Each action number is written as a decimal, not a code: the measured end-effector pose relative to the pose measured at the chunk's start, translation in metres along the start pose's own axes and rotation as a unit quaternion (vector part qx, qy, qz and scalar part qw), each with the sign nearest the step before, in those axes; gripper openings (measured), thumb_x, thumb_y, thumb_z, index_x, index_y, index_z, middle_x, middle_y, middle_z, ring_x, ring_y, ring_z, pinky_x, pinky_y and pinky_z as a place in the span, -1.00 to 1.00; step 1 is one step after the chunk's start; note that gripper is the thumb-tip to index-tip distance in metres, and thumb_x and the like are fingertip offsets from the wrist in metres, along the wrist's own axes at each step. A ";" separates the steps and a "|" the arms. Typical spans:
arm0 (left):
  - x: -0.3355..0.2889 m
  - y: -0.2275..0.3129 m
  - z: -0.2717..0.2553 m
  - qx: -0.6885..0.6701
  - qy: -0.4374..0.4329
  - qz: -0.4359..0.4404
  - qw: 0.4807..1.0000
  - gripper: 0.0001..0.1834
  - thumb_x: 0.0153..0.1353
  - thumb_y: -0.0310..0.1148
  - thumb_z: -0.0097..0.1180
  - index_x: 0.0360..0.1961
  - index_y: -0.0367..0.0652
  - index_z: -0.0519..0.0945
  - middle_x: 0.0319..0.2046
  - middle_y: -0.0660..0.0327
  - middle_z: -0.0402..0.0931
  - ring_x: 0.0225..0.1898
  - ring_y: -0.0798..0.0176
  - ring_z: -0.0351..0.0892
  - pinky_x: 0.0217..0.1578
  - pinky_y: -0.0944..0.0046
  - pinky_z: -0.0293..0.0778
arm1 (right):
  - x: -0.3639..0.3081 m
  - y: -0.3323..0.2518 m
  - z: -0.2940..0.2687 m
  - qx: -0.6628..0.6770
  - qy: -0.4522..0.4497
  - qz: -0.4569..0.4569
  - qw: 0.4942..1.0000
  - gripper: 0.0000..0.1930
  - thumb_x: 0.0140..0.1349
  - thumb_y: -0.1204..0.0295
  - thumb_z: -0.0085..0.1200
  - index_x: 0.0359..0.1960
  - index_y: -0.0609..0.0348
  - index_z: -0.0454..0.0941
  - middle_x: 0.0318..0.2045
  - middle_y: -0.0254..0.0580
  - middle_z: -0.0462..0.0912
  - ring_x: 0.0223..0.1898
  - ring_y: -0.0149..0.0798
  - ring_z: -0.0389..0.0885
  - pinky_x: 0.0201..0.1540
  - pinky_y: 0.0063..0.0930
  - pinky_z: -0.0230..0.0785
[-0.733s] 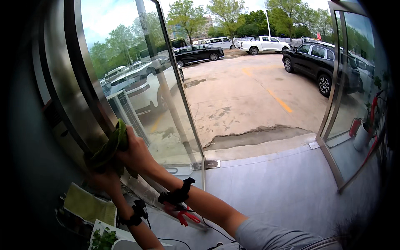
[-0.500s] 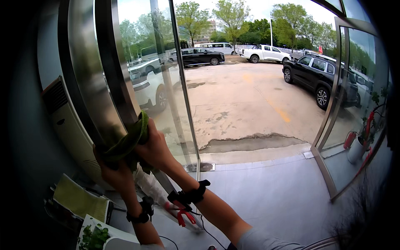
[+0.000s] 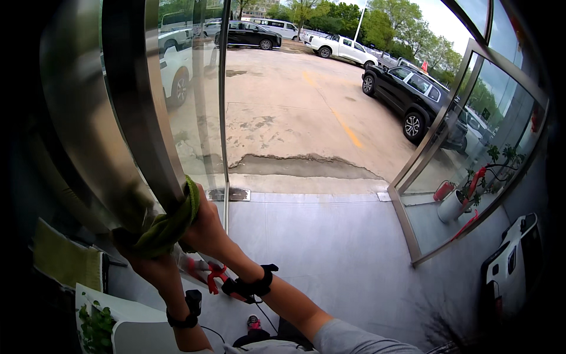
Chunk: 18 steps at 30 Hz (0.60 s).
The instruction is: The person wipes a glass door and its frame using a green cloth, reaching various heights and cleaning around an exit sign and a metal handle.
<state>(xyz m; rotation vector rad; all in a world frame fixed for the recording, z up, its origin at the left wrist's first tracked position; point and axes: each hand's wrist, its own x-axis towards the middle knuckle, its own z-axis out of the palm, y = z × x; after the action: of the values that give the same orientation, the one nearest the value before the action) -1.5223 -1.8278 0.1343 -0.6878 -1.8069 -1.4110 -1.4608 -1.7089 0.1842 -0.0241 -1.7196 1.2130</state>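
A green cloth [image 3: 162,230] is wrapped across the front of a tall metal door post [image 3: 144,112] at the left of the view. My left hand [image 3: 147,265] grips the cloth's lower left end, close to the metal. On the other side, my right hand [image 3: 206,227] has its fingers closed around the cloth's right part, with some fingertips hidden behind it. A wide shiny metal strip [image 3: 76,106] runs beside the darker post. Black straps sit on both of my wrists.
A glass door panel [image 3: 203,118] stands just right of the post. Across the doorway is another glass door [image 3: 466,147] with a potted plant [image 3: 454,206] behind it. Below left are a green-covered chair [image 3: 65,256] and a leafy plant [image 3: 97,327]. Cars are parked outside.
My view has tilted down and turned right, so the doorway appears higher and further left. Both hands and the cloth have moved lower along the post.
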 end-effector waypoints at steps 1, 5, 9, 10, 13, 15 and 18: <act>-0.007 -0.002 -0.004 0.008 -0.003 -0.009 1.000 -0.10 0.08 -0.42 0.35 0.36 -0.39 0.09 0.25 -0.14 0.27 0.25 -0.09 0.35 0.25 0.07 0.23 | -0.008 0.002 0.003 -0.002 0.003 -0.013 1.000 -0.36 0.02 0.56 0.25 0.13 0.21 0.18 -0.36 0.15 0.62 -0.28 0.26 0.63 -0.29 -0.15 0.48; -0.043 -0.018 -0.002 -0.015 -0.042 -0.055 0.997 0.27 -0.09 -0.18 0.50 0.41 -0.36 -0.19 0.22 -0.13 0.28 0.25 -0.06 0.35 0.25 0.08 0.23 | -0.045 0.041 0.006 -0.014 -0.010 0.005 1.000 -0.36 0.01 0.56 0.24 0.14 0.27 0.21 -0.37 0.17 0.62 -0.29 0.25 0.64 -0.30 -0.16 0.50; -0.073 -0.027 0.009 -0.050 -0.091 -0.050 0.993 0.15 -0.01 -0.34 0.43 0.37 -0.40 -0.18 0.22 -0.12 0.28 0.22 -0.05 0.38 0.25 0.10 0.23 | -0.084 0.074 -0.015 -0.095 -0.013 0.039 0.995 -0.32 -0.05 0.53 0.32 0.12 0.28 0.24 -0.34 0.05 0.65 -0.29 0.06 0.70 -0.26 -0.27 0.52; -0.080 -0.024 0.011 -0.076 -0.099 -0.071 0.990 0.14 -0.02 -0.39 0.42 0.37 -0.41 -0.18 0.20 -0.14 0.29 0.23 -0.05 0.37 0.25 0.10 0.22 | -0.095 0.084 -0.018 -0.085 -0.007 0.055 0.995 -0.31 -0.07 0.52 0.35 0.11 0.27 0.24 -0.34 0.04 0.65 -0.31 0.05 0.71 -0.27 -0.30 0.52; -0.105 -0.054 0.005 -0.076 -0.116 -0.082 0.987 0.04 -0.05 -0.42 0.41 0.35 -0.34 -0.03 0.19 -0.06 0.28 0.21 -0.02 0.36 0.26 0.12 0.19 | -0.110 0.089 -0.007 -0.097 -0.034 0.075 0.992 -0.36 -0.07 0.52 0.38 0.02 0.28 0.23 -0.38 -0.01 0.64 -0.33 -0.06 0.71 -0.27 -0.32 0.52; -0.114 -0.068 0.002 -0.053 -0.149 -0.064 0.985 -0.01 -0.02 -0.44 0.38 0.33 -0.35 0.00 0.18 -0.06 0.28 0.20 -0.03 0.36 0.24 0.10 0.20 | -0.129 0.107 -0.003 -0.106 -0.021 0.091 0.990 -0.34 -0.06 0.52 0.38 0.04 0.28 0.21 -0.38 -0.02 0.64 -0.33 -0.09 0.70 -0.25 -0.33 0.52; -0.099 -0.060 -0.006 -0.059 -0.191 -0.057 0.978 -0.07 0.02 -0.46 0.35 0.32 -0.37 0.02 0.16 -0.11 0.28 0.19 -0.05 0.35 0.24 0.08 0.19 | -0.148 0.120 -0.001 -0.108 0.002 0.119 0.987 -0.40 -0.02 0.57 0.32 0.04 0.31 0.23 -0.39 -0.04 0.66 -0.33 -0.15 0.70 -0.23 -0.35 0.52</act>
<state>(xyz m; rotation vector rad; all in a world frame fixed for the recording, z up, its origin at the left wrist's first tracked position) -1.5087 -1.8468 0.0207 -0.9843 -2.0955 -1.5528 -1.4428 -1.7242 -0.0043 -0.3712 -1.8772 1.1900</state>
